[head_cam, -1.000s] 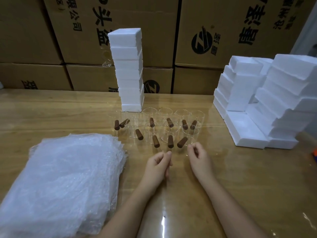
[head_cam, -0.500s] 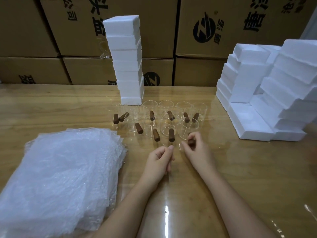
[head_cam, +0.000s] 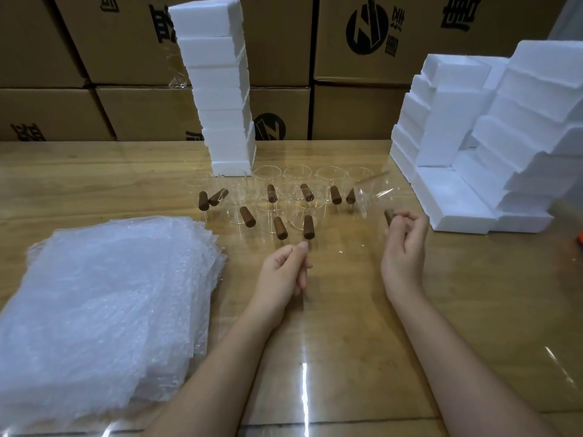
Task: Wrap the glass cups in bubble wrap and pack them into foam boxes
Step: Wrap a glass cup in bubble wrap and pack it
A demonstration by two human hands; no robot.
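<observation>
The right hand [head_cam: 405,247] pinches the brown wooden handle [head_cam: 389,216] of one glass cup [head_cam: 370,197] between its thumb and curled fingers. The cup is tilted and looks lifted off the desk [head_cam: 473,310], just beyond and to the left of that hand. The left hand [head_cam: 284,272] sits low over the desk with its fingers loosely curled, holding nothing.

Bare desk lies between the two hands, back toward the person along both forearms, and out to the right of the right hand.

Just beyond the left hand's fingertips stand the other glass cups [head_cam: 274,197] in close rows with their handles sticking out. The nearest handle is just in front of that hand, and the held cup is beside the right end of the group. Beyond the rows rises a tall stack of foam boxes [head_cam: 220,89]. A stepped pile of foam boxes [head_cam: 504,137] stands beyond and right of the right hand, its front edge near the knuckles. A thick stack of bubble wrap [head_cam: 104,304] lies left of the left hand, its edge close to that forearm. Cardboard cartons [head_cam: 362,115] wall off the far edge of the desk.
</observation>
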